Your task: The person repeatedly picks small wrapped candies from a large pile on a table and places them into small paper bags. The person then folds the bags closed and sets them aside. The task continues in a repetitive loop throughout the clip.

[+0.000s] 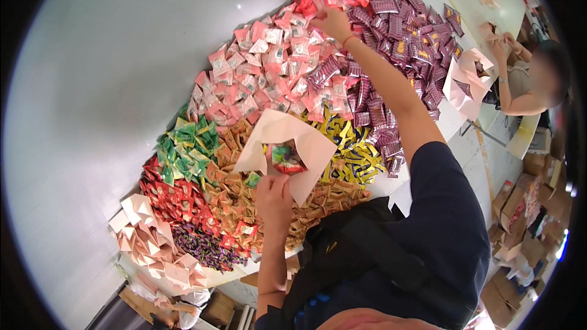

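Observation:
My left hand grips the lower edge of an open pale pink paper box, which holds green, red and other wrapped sweets. My right hand reaches to the far side of the heap, its fingers at the red and pink packets; whether they hold one cannot be told. Around them lie light pink packets, purple packets, yellow wrapped sweets, orange-brown packets, green packets, red packets and small dark purple sweets.
Folded pale pink boxes are piled at the lower left. A filled open box stands at the right table edge, near a seated person handling another box. Another person is at the lower left. Cardboard boxes stand at right.

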A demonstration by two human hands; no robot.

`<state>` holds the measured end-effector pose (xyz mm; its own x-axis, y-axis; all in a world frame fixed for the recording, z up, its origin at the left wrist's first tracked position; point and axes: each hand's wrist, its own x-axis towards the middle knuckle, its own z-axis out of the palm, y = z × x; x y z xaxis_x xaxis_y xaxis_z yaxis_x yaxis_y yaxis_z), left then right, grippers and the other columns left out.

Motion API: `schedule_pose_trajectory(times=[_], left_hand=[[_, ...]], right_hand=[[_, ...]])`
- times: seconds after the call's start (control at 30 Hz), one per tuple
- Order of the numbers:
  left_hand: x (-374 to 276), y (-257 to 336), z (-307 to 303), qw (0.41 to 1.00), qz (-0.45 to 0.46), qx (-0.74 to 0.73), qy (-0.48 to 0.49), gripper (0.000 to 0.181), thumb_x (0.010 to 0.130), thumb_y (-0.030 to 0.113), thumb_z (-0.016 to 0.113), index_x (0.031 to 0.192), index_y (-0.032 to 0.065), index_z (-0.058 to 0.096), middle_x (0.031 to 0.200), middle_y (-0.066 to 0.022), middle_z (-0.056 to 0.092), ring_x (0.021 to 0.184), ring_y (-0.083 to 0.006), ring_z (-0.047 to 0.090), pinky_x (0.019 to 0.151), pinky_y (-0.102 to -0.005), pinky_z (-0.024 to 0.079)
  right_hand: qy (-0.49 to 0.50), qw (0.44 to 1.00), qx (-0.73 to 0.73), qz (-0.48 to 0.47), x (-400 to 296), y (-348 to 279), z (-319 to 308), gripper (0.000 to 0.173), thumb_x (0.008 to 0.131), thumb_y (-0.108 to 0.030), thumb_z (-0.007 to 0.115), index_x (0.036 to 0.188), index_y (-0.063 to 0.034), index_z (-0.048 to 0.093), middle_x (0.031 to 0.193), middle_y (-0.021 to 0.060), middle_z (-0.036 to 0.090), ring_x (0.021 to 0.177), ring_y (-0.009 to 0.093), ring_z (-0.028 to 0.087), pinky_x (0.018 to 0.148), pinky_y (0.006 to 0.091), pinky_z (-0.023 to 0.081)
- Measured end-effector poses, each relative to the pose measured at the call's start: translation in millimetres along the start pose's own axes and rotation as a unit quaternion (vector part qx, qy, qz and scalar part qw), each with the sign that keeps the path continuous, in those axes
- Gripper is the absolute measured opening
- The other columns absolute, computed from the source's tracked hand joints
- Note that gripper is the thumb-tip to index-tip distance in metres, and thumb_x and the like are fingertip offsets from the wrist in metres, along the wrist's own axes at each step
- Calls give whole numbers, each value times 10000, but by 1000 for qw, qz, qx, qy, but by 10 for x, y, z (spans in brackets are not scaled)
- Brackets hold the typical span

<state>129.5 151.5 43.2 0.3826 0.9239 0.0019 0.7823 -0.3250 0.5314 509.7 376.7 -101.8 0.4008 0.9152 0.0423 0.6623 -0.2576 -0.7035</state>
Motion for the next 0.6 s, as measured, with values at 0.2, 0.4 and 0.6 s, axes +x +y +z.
schedule_pose_trajectory(times=[0.2, 0.4, 0.6], left_hand=[[-219, -6, 108, 1000, -9, -29, -4, 91, 807, 77, 685, 898, 79, 682, 825, -69, 580, 766, -260, 588, 661, -366, 466], [-401, 2, 127, 998, -21, -55, -5, 86, 803, 69, 691, 887, 68, 675, 815, -74, 568, 770, -262, 585, 661, -370, 464], [-456, 117, 61, 999, 3, -44, -7, 108, 792, 47, 686, 898, 65, 673, 827, -78, 569, 781, -271, 586, 676, -370, 469]], right_hand=[[75, 996, -35, -44, -45, 173, 344, 353, 778, -383, 706, 947, -75, 677, 901, 142, 688, 836, 323, 660, 722, 415, 517], [145, 988, 30, -52, -312, 643, -640, 250, 748, -328, 716, 812, -88, 679, 840, 106, 658, 816, 314, 645, 766, 420, 510], [149, 951, -209, -171, -346, 844, -519, 171, 771, -194, 679, 914, -103, 656, 923, 88, 681, 878, 291, 644, 1090, 587, 204]])
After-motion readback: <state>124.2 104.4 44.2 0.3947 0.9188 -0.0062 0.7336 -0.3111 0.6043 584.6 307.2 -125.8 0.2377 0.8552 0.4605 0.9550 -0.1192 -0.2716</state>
